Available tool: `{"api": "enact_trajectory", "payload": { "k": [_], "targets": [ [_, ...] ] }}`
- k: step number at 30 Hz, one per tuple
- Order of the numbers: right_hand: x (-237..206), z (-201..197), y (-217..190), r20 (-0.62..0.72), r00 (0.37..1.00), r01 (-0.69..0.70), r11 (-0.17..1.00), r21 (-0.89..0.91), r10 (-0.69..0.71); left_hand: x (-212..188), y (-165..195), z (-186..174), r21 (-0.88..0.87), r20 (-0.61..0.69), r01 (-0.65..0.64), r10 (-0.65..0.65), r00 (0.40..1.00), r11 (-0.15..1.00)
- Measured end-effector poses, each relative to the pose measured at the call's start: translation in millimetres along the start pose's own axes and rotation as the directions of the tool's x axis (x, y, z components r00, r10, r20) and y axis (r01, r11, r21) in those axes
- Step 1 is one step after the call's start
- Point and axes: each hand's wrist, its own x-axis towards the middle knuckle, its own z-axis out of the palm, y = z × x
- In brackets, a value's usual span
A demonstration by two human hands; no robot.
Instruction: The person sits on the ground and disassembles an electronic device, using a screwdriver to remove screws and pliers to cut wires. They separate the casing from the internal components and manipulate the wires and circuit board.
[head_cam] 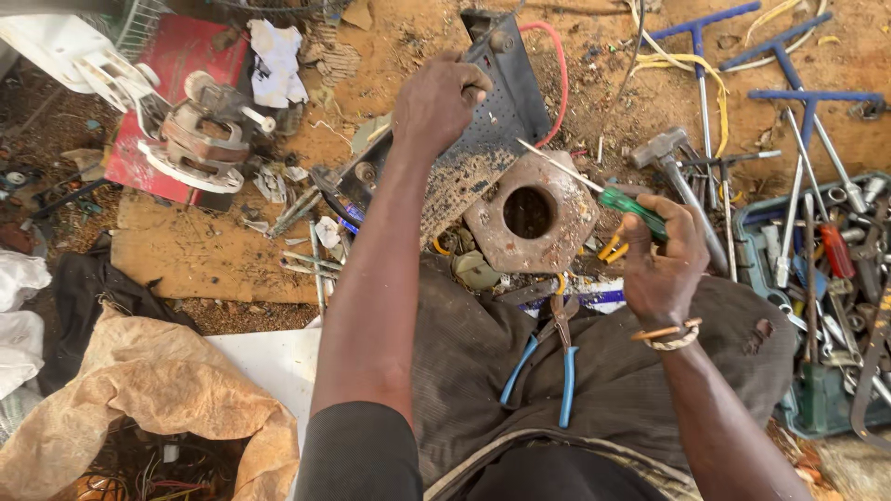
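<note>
Both fists closed: left hand (436, 100) grips perforated panel (492, 139), right hand (661, 255) (wristband) a screwdriver (613, 198)

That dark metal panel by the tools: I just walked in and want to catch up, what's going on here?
A person sits on sandy ground among scattered tools. The left hand grips the top edge of the dark perforated metal panel, holding it tilted. The right hand holds a green-handled screwdriver, its tip pointing at the panel's face. Blue-handled pliers lie on the person's lap, and a rusty block with a round hole sits just below the panel. A hammer lies to the right.
</note>
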Motion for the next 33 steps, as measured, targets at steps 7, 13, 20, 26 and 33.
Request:
{"api": "enact_trajectory", "payload": {
  "k": [7, 13, 20, 26, 33],
  "targets": [
    [23.7, 23.7, -18.9, 0.062, 0.974, -0.224, 0.972, 0.075, 0.219, 4.8, -2.2, 6.3, 0.158, 0.213, 0.123, -0.156, 0.965, 0.980],
    [30.1, 31.6, -13.9, 0.047, 0.985, -0.165, 0.986, -0.005, 0.165, -1.8, 4.6, -0.7, 0.027, 0.094, 0.093, -0.095, 0.991, 0.995],
    [29.7, 32.7, -15.3, 0.025, 0.993, -0.118, 0.991, 0.056, 0.117, -2.1, 16.9, -9.0, 0.064, 0.134, 0.160, -0.167, 0.977, 0.985],
    [30.3, 31.6, -15.5, 0.051, 0.989, -0.145, 0.985, 0.098, 0.140, -2.7, 8.4, -4.3, 0.068, 0.044, 0.053, -0.056, 0.997, 0.996],
    [30.1, 32.8, -9.9, 0.055, 0.998, -0.041, 0.995, 0.095, 0.036, -2.0, 3.5, 1.5, 0.050, 0.064, 0.072, -0.075, 0.995, 0.996]
  ]
}}
